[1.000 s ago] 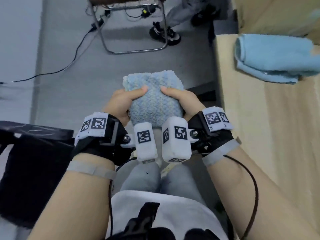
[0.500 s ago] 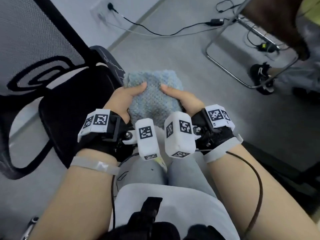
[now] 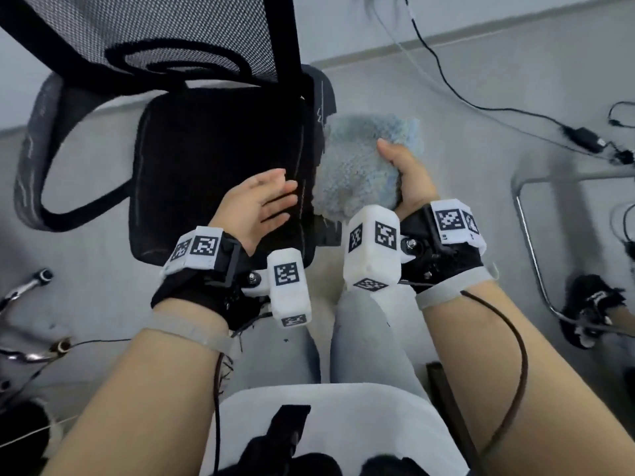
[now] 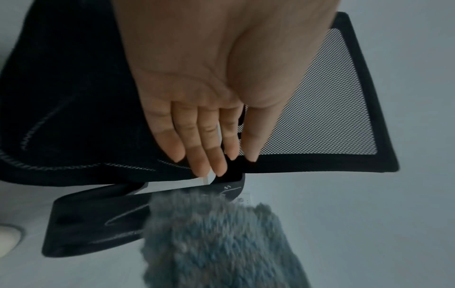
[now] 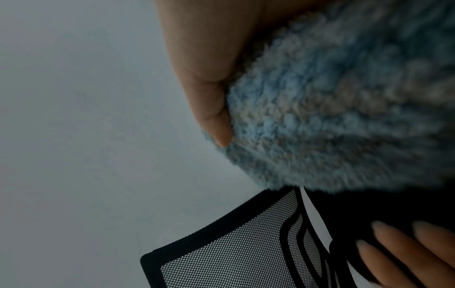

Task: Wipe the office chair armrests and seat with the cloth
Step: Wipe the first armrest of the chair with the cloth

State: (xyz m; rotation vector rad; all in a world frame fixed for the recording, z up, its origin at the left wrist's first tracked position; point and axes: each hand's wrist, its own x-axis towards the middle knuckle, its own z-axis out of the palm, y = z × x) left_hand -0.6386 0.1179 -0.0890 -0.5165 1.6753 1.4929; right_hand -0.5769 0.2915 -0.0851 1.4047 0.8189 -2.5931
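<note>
A black office chair stands in front of me, with its seat (image 3: pixel 213 173), mesh backrest (image 3: pixel 165 32), left armrest (image 3: pixel 34 156) and right armrest (image 3: pixel 324 94). My right hand (image 3: pixel 407 176) grips a fluffy light-blue cloth (image 3: pixel 357 166), thumb on top, and holds it over the front part of the right armrest. In the right wrist view the thumb (image 5: pixel 216 117) presses into the cloth (image 5: pixel 332 117). My left hand (image 3: pixel 269 199) is open and holds nothing, its straight fingers (image 4: pixel 204 140) over the seat's right edge (image 4: pixel 74 101). I cannot tell whether the cloth touches the armrest (image 4: pixel 110 216).
Black cables (image 3: pixel 457 94) and a power adapter (image 3: pixel 584 139) lie on the grey floor at the right. A metal chair frame (image 3: pixel 529 242) and another person's shoe (image 3: pixel 591 304) are at the far right. Chrome chair-base parts (image 3: pixel 27 293) show at the left.
My view has swung onto the chair. My left hand let go of the cloth, opened and moved left over the seat. The right hand alone now holds the cloth by the right armrest.
</note>
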